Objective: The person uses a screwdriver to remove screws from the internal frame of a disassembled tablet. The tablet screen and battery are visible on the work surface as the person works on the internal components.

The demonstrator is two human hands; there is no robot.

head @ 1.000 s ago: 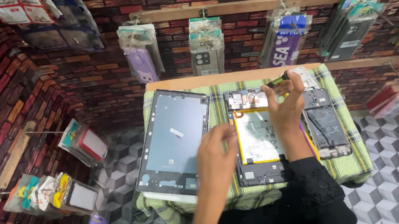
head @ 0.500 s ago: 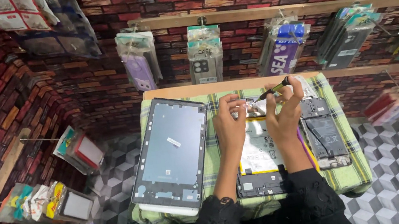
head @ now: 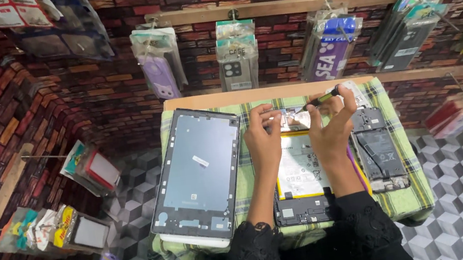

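An opened tablet (head: 300, 177) with a white and yellow battery lies on the green checked cloth (head: 410, 199) between my forearms. My left hand (head: 263, 137) rests on its upper left part, fingers pinching at the top edge near the camera area. My right hand (head: 331, 126) holds a thin black and yellow screwdriver (head: 321, 99), its tip pointing down-left at the tablet's top. The tablet's grey back cover (head: 198, 173) lies to the left of my left hand.
A dismantled phone (head: 378, 149) lies to the right of my right hand. Packaged phone cases (head: 236, 52) hang on the brick-patterned wall behind the small table. More packets (head: 84, 167) hang on hooks at the left. Patterned tile floor surrounds the table.
My left hand moved up from the tablet's middle to its top edge. My right hand stayed near the top with the screwdriver, now angled toward the left hand.
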